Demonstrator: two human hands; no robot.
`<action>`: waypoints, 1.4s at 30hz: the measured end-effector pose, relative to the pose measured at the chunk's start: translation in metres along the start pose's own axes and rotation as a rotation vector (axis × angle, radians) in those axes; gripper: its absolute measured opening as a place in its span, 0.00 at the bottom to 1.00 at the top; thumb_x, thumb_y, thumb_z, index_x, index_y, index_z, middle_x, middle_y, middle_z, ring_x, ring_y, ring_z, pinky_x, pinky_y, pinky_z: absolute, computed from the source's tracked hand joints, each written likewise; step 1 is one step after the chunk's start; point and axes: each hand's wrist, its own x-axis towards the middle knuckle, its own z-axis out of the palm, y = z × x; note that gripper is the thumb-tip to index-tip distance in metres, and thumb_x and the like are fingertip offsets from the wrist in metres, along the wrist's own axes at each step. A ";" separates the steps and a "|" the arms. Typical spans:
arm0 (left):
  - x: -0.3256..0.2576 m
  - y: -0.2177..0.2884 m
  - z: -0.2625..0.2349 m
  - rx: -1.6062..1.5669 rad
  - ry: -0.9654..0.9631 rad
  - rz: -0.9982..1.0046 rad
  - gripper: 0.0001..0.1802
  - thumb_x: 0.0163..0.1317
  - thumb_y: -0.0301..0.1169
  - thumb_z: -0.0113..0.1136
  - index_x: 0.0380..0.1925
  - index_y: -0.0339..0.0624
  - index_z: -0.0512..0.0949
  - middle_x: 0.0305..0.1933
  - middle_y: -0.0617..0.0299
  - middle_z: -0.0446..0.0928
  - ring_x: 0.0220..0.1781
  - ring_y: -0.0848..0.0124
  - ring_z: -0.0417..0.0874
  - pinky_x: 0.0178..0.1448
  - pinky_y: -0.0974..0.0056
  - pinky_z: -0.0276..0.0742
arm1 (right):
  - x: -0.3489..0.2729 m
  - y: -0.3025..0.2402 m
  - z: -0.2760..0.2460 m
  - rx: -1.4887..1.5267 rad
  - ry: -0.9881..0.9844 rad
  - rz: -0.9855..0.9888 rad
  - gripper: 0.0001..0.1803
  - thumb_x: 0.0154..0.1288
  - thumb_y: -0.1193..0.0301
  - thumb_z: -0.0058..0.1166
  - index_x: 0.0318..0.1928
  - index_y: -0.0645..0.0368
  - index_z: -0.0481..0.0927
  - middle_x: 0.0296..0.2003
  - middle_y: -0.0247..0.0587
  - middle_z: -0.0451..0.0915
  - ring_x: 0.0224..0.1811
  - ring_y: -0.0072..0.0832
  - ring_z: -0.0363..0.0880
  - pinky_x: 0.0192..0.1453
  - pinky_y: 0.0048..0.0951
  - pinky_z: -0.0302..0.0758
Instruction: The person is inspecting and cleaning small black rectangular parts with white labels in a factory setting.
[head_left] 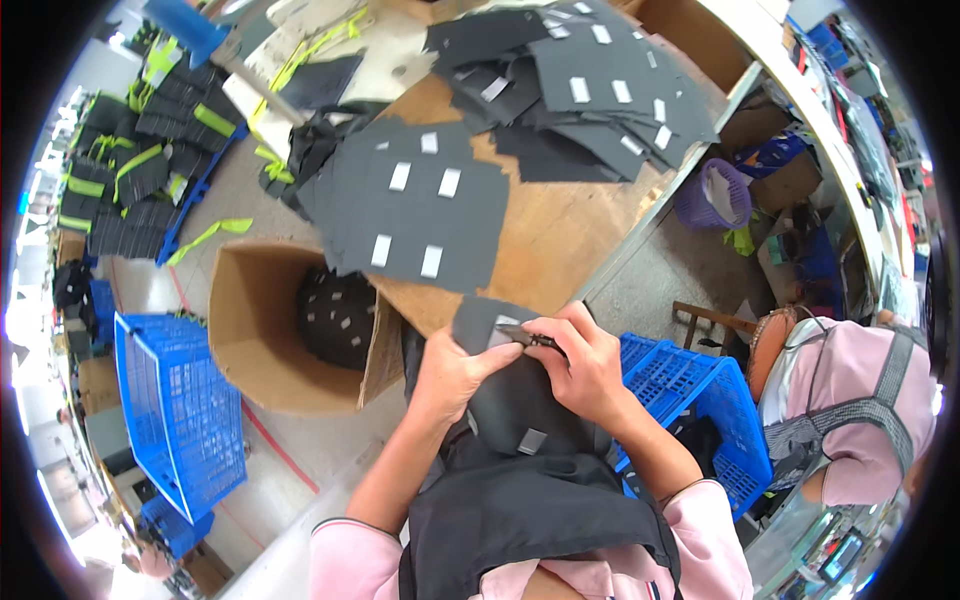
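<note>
A: Quick pass. What are the hands on?

B: Both on one dark grey fabric panel (pixel 505 385), lying in the person's lap just below the table edge. The left hand (pixel 452 372) is pinched on its upper corner, thumb laid over a small pale grey patch there. The right hand (pixel 588 368) is closed round a small dark tool (pixel 530 337), tip at the same patch. Can't tell what kind of tool it is, too small.

A: How far along?

B: Mid-batch, I'd judge. A stack of similar panels (pixel 415 205) sits on the wooden table (pixel 560 235), each with four pale rectangular patches, and a looser heap (pixel 580 75) lies farther back. More patched pieces are dumped in the cardboard box (pixel 265 325) to the left. Which pile is finished and which is waiting, I can't say.

A: Materials?

B: Panels look matte, thin, floppy, roughly rectangular with cut corners; the one in the lap sags over the knees. Patches are small, flat, lighter grey. The table is bare plywood-like board, and the box is plain brown and open-topped.

A: Anything else around?

B: Blue plastic lattice crates, one (pixel 175 410) left and one (pixel 700 395) right of the lap. Bundles of dark pieces tied with yellow-green straps (pixel 140 160) far left. Another person in a pink top (pixel 860 400) at right, hands not involved.
</note>
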 end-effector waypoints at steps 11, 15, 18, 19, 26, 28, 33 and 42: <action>0.129 0.078 -0.093 1.105 0.862 0.714 0.59 0.41 0.31 0.73 0.69 0.45 0.42 0.72 0.44 0.43 0.73 0.49 0.45 0.72 0.48 0.45 | 0.151 0.118 -0.037 -0.279 0.178 0.387 0.29 0.48 0.65 0.66 0.51 0.52 0.70 0.39 0.39 0.75 0.36 0.38 0.77 0.39 0.39 0.73; 0.141 0.030 -0.096 1.564 0.612 0.388 0.43 0.54 0.49 0.60 0.67 0.50 0.54 0.73 0.47 0.43 0.74 0.50 0.40 0.69 0.36 0.38 | 0.186 0.150 -0.011 -0.527 0.159 0.263 0.36 0.49 0.62 0.65 0.58 0.49 0.63 0.41 0.41 0.77 0.39 0.43 0.79 0.40 0.40 0.75; 0.148 0.018 -0.095 1.533 0.584 0.448 0.38 0.59 0.54 0.53 0.66 0.51 0.57 0.73 0.49 0.44 0.74 0.52 0.41 0.70 0.36 0.33 | 0.195 0.179 -0.003 -0.661 0.109 0.104 0.25 0.51 0.69 0.58 0.52 0.48 0.70 0.35 0.40 0.75 0.31 0.44 0.79 0.32 0.41 0.74; 0.151 0.020 -0.094 1.526 0.579 0.429 0.39 0.58 0.54 0.53 0.66 0.51 0.57 0.73 0.50 0.44 0.74 0.52 0.41 0.70 0.37 0.33 | 0.196 0.186 -0.002 -0.655 0.119 0.100 0.25 0.51 0.69 0.58 0.52 0.48 0.70 0.35 0.40 0.75 0.31 0.44 0.79 0.32 0.41 0.74; 0.133 0.020 -0.085 1.456 0.697 0.528 0.39 0.58 0.47 0.57 0.65 0.41 0.56 0.73 0.49 0.45 0.74 0.54 0.44 0.71 0.42 0.37 | 0.181 0.155 -0.012 -0.352 0.359 0.247 0.11 0.53 0.72 0.55 0.39 0.49 0.82 0.25 0.43 0.80 0.30 0.43 0.78 0.32 0.35 0.74; 0.112 0.033 -0.059 1.160 0.586 0.746 0.37 0.60 0.44 0.57 0.65 0.39 0.56 0.72 0.49 0.47 0.73 0.54 0.47 0.71 0.46 0.42 | 0.142 0.134 -0.027 -0.266 0.336 0.045 0.15 0.52 0.78 0.54 0.40 0.48 0.82 0.27 0.43 0.80 0.28 0.40 0.78 0.30 0.32 0.74; 0.075 0.068 -0.003 0.949 0.214 1.109 0.33 0.61 0.39 0.57 0.62 0.35 0.60 0.68 0.47 0.57 0.70 0.54 0.57 0.70 0.54 0.53 | 0.042 0.073 -0.061 -0.023 -0.031 0.048 0.23 0.41 0.86 0.49 0.40 0.52 0.83 0.34 0.40 0.82 0.32 0.34 0.81 0.31 0.27 0.74; 0.065 0.026 -0.004 0.229 -0.526 -0.151 0.39 0.49 0.34 0.70 0.60 0.36 0.64 0.49 0.59 0.75 0.49 0.74 0.74 0.55 0.70 0.68 | -0.012 0.058 -0.060 0.904 -0.240 0.324 0.10 0.55 0.85 0.51 0.37 0.64 0.82 0.40 0.39 0.81 0.44 0.28 0.78 0.49 0.26 0.73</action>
